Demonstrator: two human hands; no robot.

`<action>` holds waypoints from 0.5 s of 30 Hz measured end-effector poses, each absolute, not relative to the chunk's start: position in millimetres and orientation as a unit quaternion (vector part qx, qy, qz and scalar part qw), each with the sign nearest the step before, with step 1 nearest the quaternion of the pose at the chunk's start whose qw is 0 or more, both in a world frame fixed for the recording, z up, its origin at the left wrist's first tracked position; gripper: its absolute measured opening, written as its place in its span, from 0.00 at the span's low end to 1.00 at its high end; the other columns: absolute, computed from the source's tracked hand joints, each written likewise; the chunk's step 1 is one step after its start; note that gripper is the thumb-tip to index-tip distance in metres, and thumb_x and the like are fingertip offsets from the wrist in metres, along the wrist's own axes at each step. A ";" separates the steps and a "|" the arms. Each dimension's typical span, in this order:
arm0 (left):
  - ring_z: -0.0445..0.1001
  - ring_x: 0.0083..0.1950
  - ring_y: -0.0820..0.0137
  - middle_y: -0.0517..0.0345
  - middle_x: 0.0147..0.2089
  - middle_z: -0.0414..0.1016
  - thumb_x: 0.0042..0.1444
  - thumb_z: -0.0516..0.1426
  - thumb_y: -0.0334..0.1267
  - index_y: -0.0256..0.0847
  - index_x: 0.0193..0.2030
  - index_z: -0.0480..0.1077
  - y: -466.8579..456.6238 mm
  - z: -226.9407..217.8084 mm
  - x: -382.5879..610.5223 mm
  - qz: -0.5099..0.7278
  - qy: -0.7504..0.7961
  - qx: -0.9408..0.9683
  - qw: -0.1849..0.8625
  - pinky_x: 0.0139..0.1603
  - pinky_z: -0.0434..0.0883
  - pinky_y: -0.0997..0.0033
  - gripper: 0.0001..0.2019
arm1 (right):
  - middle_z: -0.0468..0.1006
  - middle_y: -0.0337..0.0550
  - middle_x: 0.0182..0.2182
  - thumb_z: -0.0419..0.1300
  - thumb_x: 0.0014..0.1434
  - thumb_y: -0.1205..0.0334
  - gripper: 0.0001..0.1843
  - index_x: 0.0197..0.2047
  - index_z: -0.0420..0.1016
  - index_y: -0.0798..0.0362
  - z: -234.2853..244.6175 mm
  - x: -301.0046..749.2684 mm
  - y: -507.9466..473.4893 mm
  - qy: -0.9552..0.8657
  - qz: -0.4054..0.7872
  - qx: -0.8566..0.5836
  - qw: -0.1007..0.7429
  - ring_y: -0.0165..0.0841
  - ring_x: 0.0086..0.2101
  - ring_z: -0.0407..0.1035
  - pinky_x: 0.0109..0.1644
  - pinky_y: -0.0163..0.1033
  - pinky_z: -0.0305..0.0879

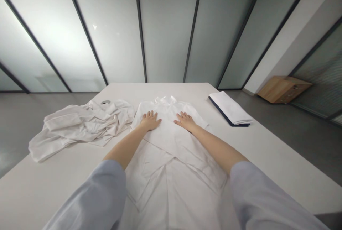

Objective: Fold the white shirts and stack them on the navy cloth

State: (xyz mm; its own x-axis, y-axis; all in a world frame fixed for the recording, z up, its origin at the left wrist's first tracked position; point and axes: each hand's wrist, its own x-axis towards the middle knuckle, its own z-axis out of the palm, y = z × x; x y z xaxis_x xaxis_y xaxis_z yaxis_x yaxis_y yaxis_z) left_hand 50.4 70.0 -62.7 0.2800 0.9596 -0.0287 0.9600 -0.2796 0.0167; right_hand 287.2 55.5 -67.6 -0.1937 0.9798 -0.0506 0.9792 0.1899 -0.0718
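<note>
A white shirt [171, 158] lies flat on the white table [267, 151], its collar pointing away from me and its sides folded inward. My left hand [150, 120] rests palm down on the shirt's upper left, fingers spread and flat. On the upper right of the shirt my right hand [185, 120] lies the same way, fingers stretched out. Neither hand holds anything. Both forearms reach out over the shirt from light blue sleeves.
A crumpled heap of white garments [80, 126] lies on the table to the left, with a small round metal fitting [105, 102] behind it. A folded white and dark cloth stack [230, 109] sits at the far right. A wooden cabinet [283, 89] stands on the floor beyond.
</note>
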 end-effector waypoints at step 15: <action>0.71 0.58 0.54 0.44 0.57 0.73 0.58 0.49 0.56 0.42 0.55 0.69 79.4 -9.4 41.6 -0.083 0.585 0.806 0.049 0.55 0.67 0.56 0.26 | 0.77 0.50 0.49 0.56 0.60 0.52 0.19 0.51 0.76 0.49 -6.9 295.0 56.7 -0.800 0.102 -0.589 -0.049 0.46 0.50 0.71 0.51 0.44 0.64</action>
State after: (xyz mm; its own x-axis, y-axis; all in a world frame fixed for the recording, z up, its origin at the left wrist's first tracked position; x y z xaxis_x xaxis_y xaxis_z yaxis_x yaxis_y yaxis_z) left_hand 41.6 79.4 -9.4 0.3030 0.9337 -0.1909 0.9499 -0.3119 -0.0180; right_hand 295.0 56.7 -6.9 -0.3021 0.9323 -0.1987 0.9524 0.2861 -0.1053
